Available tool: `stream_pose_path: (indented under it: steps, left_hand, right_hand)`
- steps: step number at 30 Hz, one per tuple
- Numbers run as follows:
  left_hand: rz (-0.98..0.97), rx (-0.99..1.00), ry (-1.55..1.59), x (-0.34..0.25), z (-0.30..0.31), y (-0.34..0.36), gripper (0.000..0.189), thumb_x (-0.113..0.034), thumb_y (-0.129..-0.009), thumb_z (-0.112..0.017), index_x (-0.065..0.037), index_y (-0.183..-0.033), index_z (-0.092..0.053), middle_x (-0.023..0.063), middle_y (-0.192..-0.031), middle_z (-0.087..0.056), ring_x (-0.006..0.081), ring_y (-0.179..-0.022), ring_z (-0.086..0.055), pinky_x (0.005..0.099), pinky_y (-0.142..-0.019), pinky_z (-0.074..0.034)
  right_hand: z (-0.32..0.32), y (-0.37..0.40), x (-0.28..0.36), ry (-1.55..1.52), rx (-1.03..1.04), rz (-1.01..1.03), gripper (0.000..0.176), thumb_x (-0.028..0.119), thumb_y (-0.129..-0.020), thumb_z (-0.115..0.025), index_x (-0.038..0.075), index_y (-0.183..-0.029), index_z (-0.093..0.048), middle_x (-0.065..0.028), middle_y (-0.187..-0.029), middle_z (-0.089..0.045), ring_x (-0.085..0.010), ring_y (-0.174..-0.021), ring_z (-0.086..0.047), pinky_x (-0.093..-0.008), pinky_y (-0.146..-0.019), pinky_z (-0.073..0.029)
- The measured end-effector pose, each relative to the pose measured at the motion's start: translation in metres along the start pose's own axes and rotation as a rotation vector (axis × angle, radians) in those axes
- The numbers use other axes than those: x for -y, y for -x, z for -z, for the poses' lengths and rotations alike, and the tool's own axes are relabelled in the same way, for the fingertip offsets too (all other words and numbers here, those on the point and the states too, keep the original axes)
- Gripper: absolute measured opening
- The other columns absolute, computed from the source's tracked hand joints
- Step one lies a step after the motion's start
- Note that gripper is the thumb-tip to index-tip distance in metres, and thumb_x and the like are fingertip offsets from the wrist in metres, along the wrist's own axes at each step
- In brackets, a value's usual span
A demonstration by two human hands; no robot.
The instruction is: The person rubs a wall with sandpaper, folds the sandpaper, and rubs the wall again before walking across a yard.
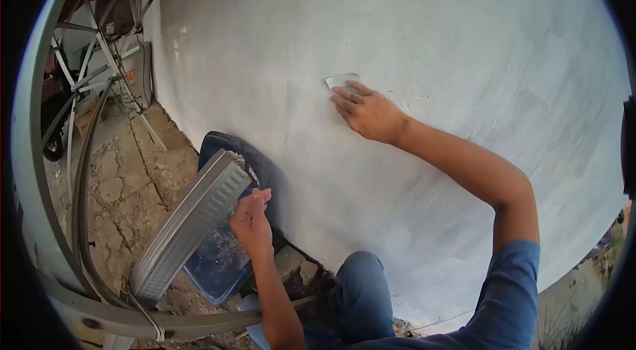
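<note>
A pale wall [265, 39] with smeared white patches fills most of the view. High on it, my right hand [372, 113] presses a small flat light-grey sheet or blade [340, 80] against the surface, fingers over its lower right part. Small dark specks show on the wall right of that hand. My left hand [253, 219] is lower left, in front of a ribbed metal beam [192, 227], its fingers drawn together. What it holds, if anything, is too small to make out. Behind the beam a dark blue plastic piece [215, 264] leans at the wall's foot.
A curved metal frame [41, 171] rises along the left edge, with thin crossed bars behind it. Cracked concrete ground [119, 184] lies at left. My bent knee [363, 284] is near the wall at the bottom. Rubble sits beside the blue piece.
</note>
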State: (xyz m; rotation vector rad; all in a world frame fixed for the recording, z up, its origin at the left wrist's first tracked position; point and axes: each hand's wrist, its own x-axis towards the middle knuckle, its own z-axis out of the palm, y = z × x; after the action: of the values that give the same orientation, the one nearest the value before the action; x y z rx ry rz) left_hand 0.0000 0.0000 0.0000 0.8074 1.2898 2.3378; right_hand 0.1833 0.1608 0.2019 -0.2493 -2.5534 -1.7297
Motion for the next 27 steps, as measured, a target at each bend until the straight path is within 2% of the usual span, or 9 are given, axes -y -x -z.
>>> stream_pose_path:
  steps: [3,6,10,12,14,19,21,23,27]
  left_hand:
    - [-0.006,-0.010,0.032,0.000,-0.011,0.008,0.024,-0.018,-0.092,-0.059,0.005,-0.097,-0.066,0.0144,-0.092,-0.070,0.0192,-0.085,-0.067,0.0314,-0.077,-0.050]
    - [-0.034,0.002,0.027,-0.004,-0.003,0.002,0.024,-0.017,-0.092,-0.059,0.006,-0.097,-0.066,0.0148,-0.091,-0.070,0.0188,-0.085,-0.067,0.0305,-0.079,-0.050]
    - [-0.041,0.001,0.080,-0.001,-0.002,0.004,0.025,-0.015,-0.092,-0.059,0.008,-0.098,-0.065,0.0156,-0.090,-0.069,0.0188,-0.085,-0.067,0.0284,-0.080,-0.050]
    - [-0.063,0.005,0.102,-0.002,-0.003,0.003,0.024,-0.014,-0.092,-0.059,0.008,-0.098,-0.065,0.0159,-0.089,-0.069,0.0188,-0.085,-0.067,0.0278,-0.080,-0.051]
    - [-0.037,0.009,0.051,-0.007,-0.004,0.005,0.027,-0.022,-0.093,-0.057,0.003,-0.091,-0.067,0.0120,-0.089,-0.070,0.0182,-0.083,-0.066,0.0300,-0.076,-0.048]
    - [-0.049,-0.014,0.079,-0.003,-0.003,0.006,0.027,-0.023,-0.093,-0.057,0.002,-0.092,-0.067,0.0120,-0.090,-0.070,0.0184,-0.083,-0.066,0.0301,-0.078,-0.047]
    - [-0.061,-0.022,0.081,-0.004,-0.002,0.005,0.027,-0.023,-0.093,-0.057,0.002,-0.092,-0.067,0.0120,-0.089,-0.070,0.0185,-0.083,-0.066,0.0300,-0.079,-0.047]
    - [-0.058,-0.022,0.092,-0.004,-0.003,0.005,0.022,-0.014,-0.092,-0.059,0.007,-0.094,-0.065,0.0149,-0.088,-0.069,0.0172,-0.083,-0.066,0.0267,-0.079,-0.050]
    - [-0.067,-0.001,0.068,-0.002,-0.003,0.005,0.022,-0.015,-0.092,-0.059,0.006,-0.093,-0.065,0.0142,-0.088,-0.070,0.0166,-0.083,-0.066,0.0270,-0.079,-0.050]
  right_hand:
    - [0.012,0.009,-0.026,-0.006,-0.020,0.017,0.032,0.007,-0.081,-0.053,-0.002,-0.111,-0.062,-0.0130,-0.129,-0.054,-0.0247,-0.127,-0.045,-0.0381,-0.109,-0.033]
    - [0.010,0.010,-0.028,-0.017,-0.126,-0.191,0.030,0.007,-0.082,-0.052,-0.003,-0.108,-0.063,-0.0126,-0.126,-0.056,-0.0247,-0.124,-0.048,-0.0387,-0.108,-0.035]
    - [0.005,0.023,0.001,-0.129,-0.074,0.045,0.032,0.003,-0.079,-0.053,-0.007,-0.109,-0.061,-0.0159,-0.127,-0.055,-0.0268,-0.124,-0.049,-0.0388,-0.108,-0.036]
    - [0.015,0.018,-0.016,-0.108,-0.070,-0.020,0.034,0.003,-0.078,-0.052,-0.007,-0.109,-0.061,-0.0165,-0.127,-0.055,-0.0273,-0.124,-0.048,-0.0387,-0.108,-0.036]
    - [0.021,0.010,-0.038,-0.117,-0.071,-0.158,0.037,0.001,-0.076,-0.052,-0.009,-0.110,-0.060,-0.0186,-0.129,-0.053,-0.0288,-0.125,-0.047,-0.0383,-0.109,-0.034]
    - [-0.006,0.009,-0.004,-0.176,-0.103,-0.093,0.037,0.002,-0.076,-0.052,-0.010,-0.110,-0.059,-0.0196,-0.130,-0.052,-0.0291,-0.126,-0.046,-0.0374,-0.108,-0.035]
    - [-0.012,0.004,0.006,-0.174,-0.032,0.053,0.035,0.002,-0.077,-0.052,-0.010,-0.109,-0.060,-0.0192,-0.130,-0.051,-0.0284,-0.127,-0.045,-0.0358,-0.107,-0.037]
    - [-0.012,-0.011,-0.006,-0.170,0.001,0.026,0.034,0.002,-0.078,-0.051,-0.009,-0.108,-0.060,-0.0191,-0.129,-0.052,-0.0281,-0.125,-0.047,-0.0348,-0.105,-0.039]
    - [-0.026,-0.035,-0.015,-0.144,-0.186,-0.133,0.035,0.003,-0.079,-0.050,-0.009,-0.110,-0.059,-0.0192,-0.125,-0.055,-0.0280,-0.122,-0.050,-0.0347,-0.104,-0.041]
